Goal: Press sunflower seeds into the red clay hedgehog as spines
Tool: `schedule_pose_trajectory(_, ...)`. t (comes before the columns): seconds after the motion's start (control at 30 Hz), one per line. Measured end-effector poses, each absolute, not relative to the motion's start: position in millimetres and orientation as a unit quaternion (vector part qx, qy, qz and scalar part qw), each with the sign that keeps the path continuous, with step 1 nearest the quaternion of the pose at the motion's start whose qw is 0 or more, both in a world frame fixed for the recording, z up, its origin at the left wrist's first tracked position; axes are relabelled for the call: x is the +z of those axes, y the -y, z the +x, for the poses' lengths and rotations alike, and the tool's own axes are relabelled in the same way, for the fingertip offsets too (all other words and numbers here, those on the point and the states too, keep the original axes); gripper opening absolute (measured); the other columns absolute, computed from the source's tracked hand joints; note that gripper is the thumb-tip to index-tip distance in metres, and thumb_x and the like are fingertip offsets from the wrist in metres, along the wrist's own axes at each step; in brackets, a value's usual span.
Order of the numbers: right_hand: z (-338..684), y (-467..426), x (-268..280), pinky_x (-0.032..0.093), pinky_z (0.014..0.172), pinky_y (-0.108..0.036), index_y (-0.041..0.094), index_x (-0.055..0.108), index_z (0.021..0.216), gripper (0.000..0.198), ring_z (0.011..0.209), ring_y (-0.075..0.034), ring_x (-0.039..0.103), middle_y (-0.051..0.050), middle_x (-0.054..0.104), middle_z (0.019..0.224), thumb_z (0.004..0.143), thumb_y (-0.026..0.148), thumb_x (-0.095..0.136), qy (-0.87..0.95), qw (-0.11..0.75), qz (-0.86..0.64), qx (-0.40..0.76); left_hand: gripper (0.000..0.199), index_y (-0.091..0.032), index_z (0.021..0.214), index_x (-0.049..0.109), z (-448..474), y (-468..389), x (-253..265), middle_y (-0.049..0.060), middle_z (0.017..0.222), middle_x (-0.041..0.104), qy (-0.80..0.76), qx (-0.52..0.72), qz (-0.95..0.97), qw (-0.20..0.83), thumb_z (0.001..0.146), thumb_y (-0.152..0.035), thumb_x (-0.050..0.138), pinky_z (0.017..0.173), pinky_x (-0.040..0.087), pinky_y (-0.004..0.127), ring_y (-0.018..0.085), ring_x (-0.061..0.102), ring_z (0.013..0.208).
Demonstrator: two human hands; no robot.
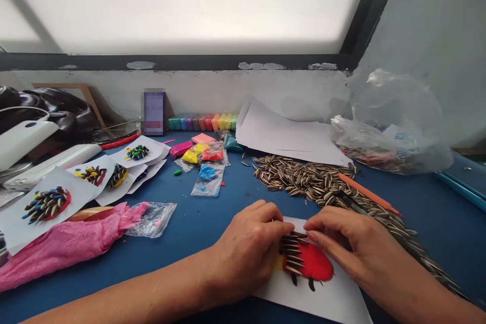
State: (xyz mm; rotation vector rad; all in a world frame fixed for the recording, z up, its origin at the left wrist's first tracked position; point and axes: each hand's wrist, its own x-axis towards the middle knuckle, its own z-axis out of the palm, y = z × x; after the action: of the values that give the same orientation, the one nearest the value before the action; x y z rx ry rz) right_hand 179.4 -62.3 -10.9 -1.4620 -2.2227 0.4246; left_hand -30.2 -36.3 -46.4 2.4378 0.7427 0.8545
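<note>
A white sheet of paper (326, 298) lies in front of me. On it is a flattened oval of red modelling clay (317, 263), with a row of striped sunflower seeds (293, 255) stuck into its left part. Yellow clay (279, 262) shows at the left, partly covered by my left hand (248, 248). That hand rests on the paper with curled fingers, its thumb tip by the uppermost seeds; what it grips, if anything, is hidden. My right hand (353, 243) pinches thumb and forefinger at the end of the topmost seed. Small dark pieces (311, 284) sit below the oval.
A heap of sunflower seeds (304, 177) spreads behind my hands, an orange pencil (370, 195) across it. Clay packets (207, 172) lie mid-table. Finished seed-and-clay pictures (47, 205) and a pink cloth (76, 238) are left. A paper stack (284, 134) and plastic bag (395, 136) stand behind.
</note>
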Motion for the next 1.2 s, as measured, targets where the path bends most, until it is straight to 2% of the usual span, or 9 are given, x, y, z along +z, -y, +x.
schedule_pose_trajectory(0.23,174.6,55.8,-9.7,0.052,0.059,-0.029,0.027,0.071,0.084,0.017,0.065,-0.015,0.067,0.001,0.073,0.075,0.088,0.025,0.055,0.783,0.189,-0.551,0.219,0.032,-0.013,0.099,0.070,-30.6,36.7,-46.3,0.008,0.089,0.062,-0.269,0.310,0.882,0.232,0.084,-0.004,0.044,0.071,0.043,0.030,0.017,0.053,0.079)
schedule_pose_trajectory(0.43,175.2,52.4,-13.4,0.054,0.066,-0.027,0.026,0.075,0.091,0.022,0.074,-0.015,0.069,0.000,0.075,0.083,0.089,0.019,0.054,0.768,0.202,-0.541,0.278,0.033,-0.013,0.099,0.069,-30.4,36.1,-47.0,0.009,0.093,0.062,-0.270,0.307,0.884,0.228,0.084,-0.004,0.042,0.072,0.044,0.031,0.018,0.053,0.082)
schedule_pose_trajectory(0.57,175.3,52.8,-13.2,0.053,0.068,-0.026,0.027,0.075,0.092,0.024,0.075,-0.014,0.068,0.000,0.075,0.084,0.089,0.018,0.054,0.769,0.204,-0.537,0.280,0.032,-0.014,0.096,0.069,-30.0,34.9,-47.9,0.009,0.096,0.059,-0.282,0.290,0.886,0.228,0.081,-0.002,0.043,0.074,0.045,0.031,0.019,0.053,0.086)
schedule_pose_trajectory(0.87,173.9,56.6,-10.1,0.043,0.059,-0.026,0.025,0.071,0.081,0.021,0.065,-0.013,0.061,0.001,0.070,0.075,0.087,0.020,0.052,0.752,0.157,-0.582,0.265,0.036,-0.015,0.102,0.071,-29.9,32.5,-48.2,0.009,0.099,0.057,-0.291,0.273,0.889,0.226,0.080,-0.002,0.045,0.073,0.044,0.032,0.019,0.053,0.086)
schedule_pose_trajectory(1.0,174.8,56.2,-9.1,0.042,0.061,-0.027,0.025,0.069,0.079,0.021,0.067,-0.014,0.061,0.001,0.070,0.075,0.088,0.024,0.050,0.743,0.150,-0.587,0.285,0.041,-0.015,0.103,0.072,-29.9,33.3,-49.4,0.009,0.099,0.058,-0.289,0.282,0.884,0.235,0.076,0.002,0.046,0.075,0.045,0.033,0.019,0.054,0.087)
schedule_pose_trajectory(1.2,177.1,55.2,-9.5,0.042,0.060,-0.028,0.025,0.070,0.081,0.019,0.067,-0.015,0.061,0.000,0.070,0.075,0.086,0.023,0.051,0.747,0.122,-0.591,0.279,0.041,-0.014,0.103,0.073,-30.1,33.5,-50.2,0.010,0.098,0.059,-0.285,0.301,0.879,0.238,0.077,0.001,0.045,0.074,0.046,0.033,0.020,0.054,0.087)
